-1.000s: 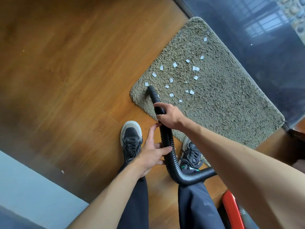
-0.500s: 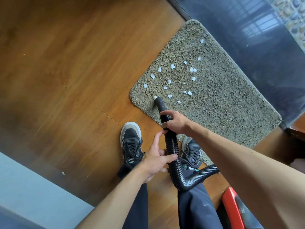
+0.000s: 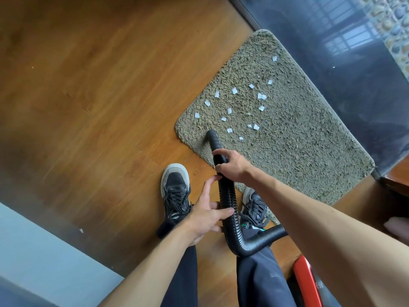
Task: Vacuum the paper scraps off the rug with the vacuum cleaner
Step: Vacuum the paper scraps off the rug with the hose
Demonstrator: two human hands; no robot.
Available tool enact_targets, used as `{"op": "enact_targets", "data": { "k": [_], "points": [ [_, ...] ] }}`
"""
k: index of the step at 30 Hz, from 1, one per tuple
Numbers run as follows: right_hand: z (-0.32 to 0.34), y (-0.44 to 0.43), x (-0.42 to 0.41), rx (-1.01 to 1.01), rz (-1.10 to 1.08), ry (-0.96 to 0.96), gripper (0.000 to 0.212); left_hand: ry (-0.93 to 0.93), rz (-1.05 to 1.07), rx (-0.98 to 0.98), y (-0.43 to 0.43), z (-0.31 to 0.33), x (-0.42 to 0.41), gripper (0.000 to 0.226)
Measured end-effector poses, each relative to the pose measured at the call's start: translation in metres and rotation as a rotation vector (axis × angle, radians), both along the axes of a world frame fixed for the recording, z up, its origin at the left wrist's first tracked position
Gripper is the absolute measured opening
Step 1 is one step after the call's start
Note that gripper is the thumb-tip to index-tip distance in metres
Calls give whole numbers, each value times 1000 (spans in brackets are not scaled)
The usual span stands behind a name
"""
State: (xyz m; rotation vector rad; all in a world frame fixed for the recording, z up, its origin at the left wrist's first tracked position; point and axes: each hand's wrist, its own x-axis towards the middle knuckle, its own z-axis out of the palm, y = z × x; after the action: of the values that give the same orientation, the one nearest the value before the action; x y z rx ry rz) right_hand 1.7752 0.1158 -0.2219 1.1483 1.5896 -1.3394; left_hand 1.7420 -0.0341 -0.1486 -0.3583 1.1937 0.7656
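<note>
Some sixteen paper scraps (image 3: pixel 234 90) lie on the rug (image 3: pixel 298 151), all beyond the right grip (image 3: pixel 233 166) and mostly right of the nozzle (image 3: pixel 214 139).

- Right grip: clenched round the hose cuff, directly behind the nozzle.
- Left grip (image 3: pixel 205 216): nearer the body, holding the hose (image 3: pixel 228 202) loosely between thumb and lower fingers, forefinger straight.

Hazards, as judged:
- Long shag pile may seal the nozzle mouth and lift the light rug off the glossy plank floor (image 3: pixel 88 85).
- The moving nozzle may flick the thin scraps aside or press them into the pile.
- The tight bend below the left grip may kink.

Materials: black ribbed flexible hose, smooth round nozzle, olive shag rug with rounded corners, flat white scraps.
</note>
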Motion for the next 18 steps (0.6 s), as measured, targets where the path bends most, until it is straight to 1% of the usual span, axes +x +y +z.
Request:
{"op": "enact_targets", "data": {
  "k": [8, 18],
  "points": [
    [3, 9, 2, 19, -11, 0, 57, -30, -7, 29, 10, -1, -2, 79],
    [4, -12, -20, 20, 31, -7, 61, -16, 37, 7, -14, -2, -18, 77]
  ]
}}
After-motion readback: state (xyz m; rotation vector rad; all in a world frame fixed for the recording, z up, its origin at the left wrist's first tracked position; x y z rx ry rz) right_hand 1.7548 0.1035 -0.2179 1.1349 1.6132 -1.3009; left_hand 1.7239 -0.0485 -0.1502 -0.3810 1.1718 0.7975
